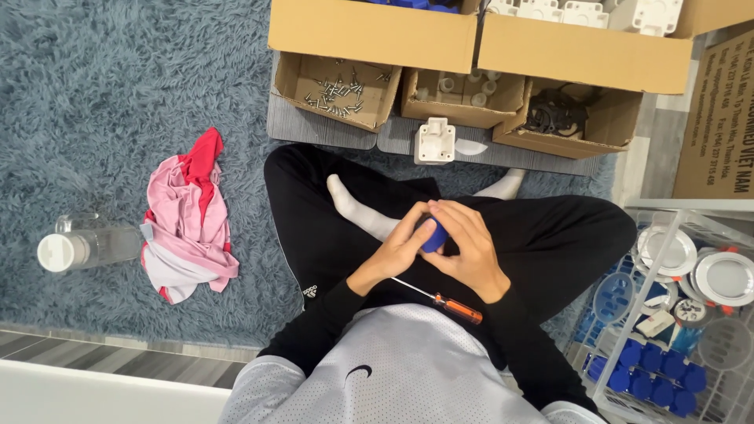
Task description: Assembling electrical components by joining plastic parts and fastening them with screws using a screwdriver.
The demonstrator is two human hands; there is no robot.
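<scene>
Shaggy grey-blue rug (118, 94), floor strip at its edge; cardboard boxes (369, 35) ahead, wire basket (628, 392) right, pink cloth (188, 220), bottle (82, 247) left. Left hand (397, 251) and right hand (467, 247) clasp blue part (434, 234) over lap; screwdriver (452, 302) on lap

Our hands meet over our crossed legs, the left hand (397, 251) and right hand (471, 251) closed around a blue part (434, 234), with an orange-handled screwdriver (444, 301) lying across our lap at six o'clock. At twelve o'clock a white plastic block (434, 140) sits near our feet, and behind it three small cardboard boxes (338, 88) wall off the way, with larger cartons (369, 31) beyond. At three o'clock a clear crate (628, 392) of blue and silver parts hems us in. Toward nine o'clock the shaggy rug (102, 94) lies open until a crumpled pink cloth (188, 216) and, farther out, a fallen clear bottle (82, 247).
</scene>
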